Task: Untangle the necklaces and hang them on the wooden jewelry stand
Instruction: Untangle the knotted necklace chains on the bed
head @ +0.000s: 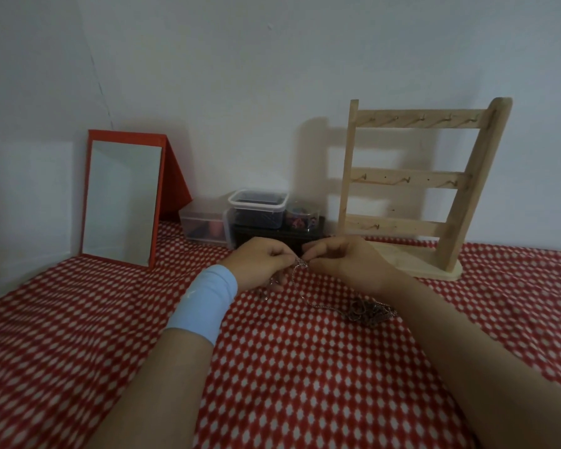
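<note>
A thin silver necklace chain (pixel 300 265) is pinched between my left hand (pixel 259 264) and my right hand (pixel 340 259), just above the red patterned cloth. The chain trails down and right to a tangled clump of necklaces (pixel 366 311) lying on the cloth beside my right forearm. The wooden jewelry stand (pixel 415 179) stands upright behind my right hand, with three rails of small hooks. No necklace hangs on it. My left wrist wears a light blue band.
A red-framed standing mirror (pixel 123 199) leans at the back left. Clear plastic boxes (pixel 258 207) and a black box (pixel 272 236) sit against the wall behind my hands. The red and white cloth (pixel 289 367) covers the whole surface.
</note>
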{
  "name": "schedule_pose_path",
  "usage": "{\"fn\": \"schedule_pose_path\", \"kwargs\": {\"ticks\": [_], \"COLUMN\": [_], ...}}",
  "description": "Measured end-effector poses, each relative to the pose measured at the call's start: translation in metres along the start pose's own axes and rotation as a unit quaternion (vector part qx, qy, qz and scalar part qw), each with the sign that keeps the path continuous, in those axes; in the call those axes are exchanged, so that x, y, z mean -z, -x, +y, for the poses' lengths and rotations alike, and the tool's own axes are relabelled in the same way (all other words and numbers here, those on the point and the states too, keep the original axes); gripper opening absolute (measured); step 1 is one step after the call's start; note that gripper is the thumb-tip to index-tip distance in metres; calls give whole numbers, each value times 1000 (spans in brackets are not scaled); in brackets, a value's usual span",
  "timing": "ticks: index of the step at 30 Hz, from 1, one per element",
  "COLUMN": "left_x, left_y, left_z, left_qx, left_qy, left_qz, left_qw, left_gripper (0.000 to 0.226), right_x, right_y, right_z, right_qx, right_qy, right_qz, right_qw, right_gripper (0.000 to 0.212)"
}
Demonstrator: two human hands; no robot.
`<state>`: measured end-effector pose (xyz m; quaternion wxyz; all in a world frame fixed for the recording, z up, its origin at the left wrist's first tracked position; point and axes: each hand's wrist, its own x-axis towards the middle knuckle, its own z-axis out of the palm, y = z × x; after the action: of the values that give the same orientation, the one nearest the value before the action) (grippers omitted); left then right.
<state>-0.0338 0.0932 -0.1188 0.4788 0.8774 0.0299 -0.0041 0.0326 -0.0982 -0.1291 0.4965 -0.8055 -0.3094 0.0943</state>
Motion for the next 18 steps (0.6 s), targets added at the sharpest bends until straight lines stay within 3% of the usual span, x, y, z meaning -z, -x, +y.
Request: {"fn": "schedule_pose_path", "kwargs": {"ticks": [6,18], "left_x": [-1,-3], "left_y": [0,6], "left_z": [2,7], "left_qx": [-8,-29], "left_qy": [63,33], "left_qz": [14,5], "left_qw": [998,999], "left_gripper": [20,12], "right_x": [2,1], "right_y": [2,2], "right_z": [-3,-5], "right_qx": [19,3], "right_qy": [9,24], "right_qz": [22,3], "right_qw": [1000,1000], "right_gripper": [7,4]}}
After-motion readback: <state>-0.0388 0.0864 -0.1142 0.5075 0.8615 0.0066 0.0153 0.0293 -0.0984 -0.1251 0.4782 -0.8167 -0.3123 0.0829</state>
